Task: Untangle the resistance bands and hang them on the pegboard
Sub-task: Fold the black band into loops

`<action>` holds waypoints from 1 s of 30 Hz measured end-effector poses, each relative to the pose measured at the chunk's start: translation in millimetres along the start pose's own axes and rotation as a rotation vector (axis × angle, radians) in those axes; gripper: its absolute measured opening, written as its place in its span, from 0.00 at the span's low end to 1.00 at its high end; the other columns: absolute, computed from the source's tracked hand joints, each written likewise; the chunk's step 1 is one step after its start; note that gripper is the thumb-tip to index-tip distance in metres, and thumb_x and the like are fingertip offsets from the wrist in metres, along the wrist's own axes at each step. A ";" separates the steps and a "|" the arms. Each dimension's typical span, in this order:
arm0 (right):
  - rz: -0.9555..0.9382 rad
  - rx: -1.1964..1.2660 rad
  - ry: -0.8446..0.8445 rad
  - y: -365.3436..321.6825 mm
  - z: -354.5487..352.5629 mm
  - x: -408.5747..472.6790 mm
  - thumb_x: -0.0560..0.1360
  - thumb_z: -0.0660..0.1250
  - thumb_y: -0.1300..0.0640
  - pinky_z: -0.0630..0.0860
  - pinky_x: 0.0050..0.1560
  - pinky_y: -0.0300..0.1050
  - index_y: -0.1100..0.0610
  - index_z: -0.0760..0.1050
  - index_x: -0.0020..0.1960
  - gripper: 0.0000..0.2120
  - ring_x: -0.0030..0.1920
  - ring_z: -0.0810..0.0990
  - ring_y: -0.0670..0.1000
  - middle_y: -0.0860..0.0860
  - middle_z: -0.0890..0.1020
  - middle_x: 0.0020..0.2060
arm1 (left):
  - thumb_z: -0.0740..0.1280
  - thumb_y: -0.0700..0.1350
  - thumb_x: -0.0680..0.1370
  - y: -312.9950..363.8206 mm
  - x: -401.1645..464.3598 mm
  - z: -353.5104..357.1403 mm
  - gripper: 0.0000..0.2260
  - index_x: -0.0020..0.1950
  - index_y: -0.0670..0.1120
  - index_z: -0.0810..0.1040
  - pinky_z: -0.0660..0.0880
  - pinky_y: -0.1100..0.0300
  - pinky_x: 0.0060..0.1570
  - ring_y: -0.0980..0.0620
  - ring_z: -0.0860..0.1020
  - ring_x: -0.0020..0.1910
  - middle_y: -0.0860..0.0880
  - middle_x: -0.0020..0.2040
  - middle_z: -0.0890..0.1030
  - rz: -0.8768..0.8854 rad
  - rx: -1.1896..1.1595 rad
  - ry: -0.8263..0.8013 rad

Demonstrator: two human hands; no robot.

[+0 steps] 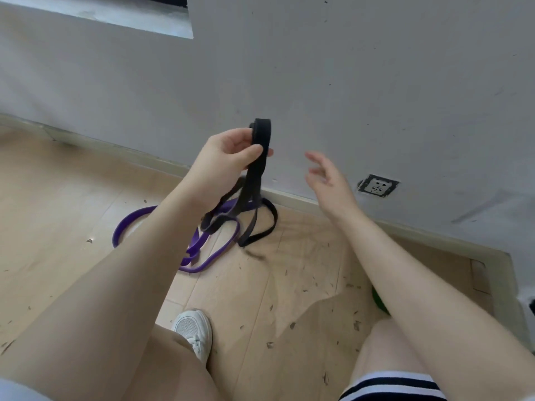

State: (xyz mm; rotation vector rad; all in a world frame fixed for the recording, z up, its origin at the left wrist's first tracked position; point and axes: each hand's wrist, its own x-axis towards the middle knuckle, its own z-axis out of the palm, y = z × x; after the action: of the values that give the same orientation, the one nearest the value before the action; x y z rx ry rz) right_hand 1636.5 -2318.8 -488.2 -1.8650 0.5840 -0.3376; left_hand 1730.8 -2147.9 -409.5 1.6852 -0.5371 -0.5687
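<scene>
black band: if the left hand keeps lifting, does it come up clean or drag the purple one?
Likely floppy: the black band hangs limp from the left hand and folds over at the top. Probably drags: its lower loops lie crossed over the purple band on the floor. The right hand is open, free to separate them.

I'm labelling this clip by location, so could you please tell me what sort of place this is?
Probably a room in a home or small indoor space, not a fitted gym. It has a light wood plank floor strewn with debris, a scuffed grey wall with a low wall socket, and resistance bands lying on the floor.
</scene>
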 end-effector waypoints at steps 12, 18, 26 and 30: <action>-0.087 -0.284 -0.173 -49.1 7.4 7.6 0.80 0.59 0.57 0.76 0.57 0.50 0.53 0.73 0.51 0.05 0.50 0.78 0.50 0.52 0.81 0.48 | 0.51 0.31 0.79 21.0 -15.6 -10.9 0.13 0.50 0.41 0.74 0.73 0.64 0.38 0.54 0.71 0.32 0.46 0.34 0.71 0.030 -0.156 -0.204; -0.199 -0.222 -0.090 -86.2 -41.4 7.8 0.80 0.58 0.60 0.70 0.44 0.39 0.53 0.73 0.58 0.09 0.41 0.74 0.43 0.45 0.78 0.41 | 0.60 0.47 0.80 20.5 -14.4 -8.8 0.08 0.55 0.46 0.74 0.69 0.64 0.40 0.55 0.71 0.34 0.51 0.37 0.74 0.028 0.125 -0.129; -0.341 -0.400 -0.288 -152.1 -78.7 10.9 0.70 0.71 0.65 0.74 0.44 0.35 0.52 0.77 0.56 0.17 0.37 0.75 0.43 0.40 0.77 0.40 | 0.60 0.46 0.80 5.6 -15.5 -13.3 0.11 0.62 0.50 0.70 0.74 0.56 0.52 0.54 0.76 0.43 0.52 0.45 0.77 0.051 0.351 -0.109; -0.471 -0.485 -0.303 -172.7 -71.2 9.3 0.72 0.69 0.62 0.67 0.46 0.27 0.54 0.79 0.57 0.13 0.40 0.74 0.33 0.38 0.77 0.41 | 0.64 0.43 0.78 20.0 -13.7 -0.7 0.16 0.65 0.47 0.68 0.76 0.58 0.54 0.54 0.78 0.50 0.52 0.49 0.77 0.079 0.282 -0.119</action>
State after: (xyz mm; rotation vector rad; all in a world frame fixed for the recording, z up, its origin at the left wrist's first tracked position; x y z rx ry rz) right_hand 1649.2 -2332.0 -302.1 -2.4645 0.0038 -0.2197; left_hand 1719.8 -2142.2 -388.6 1.8934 -0.7959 -0.5581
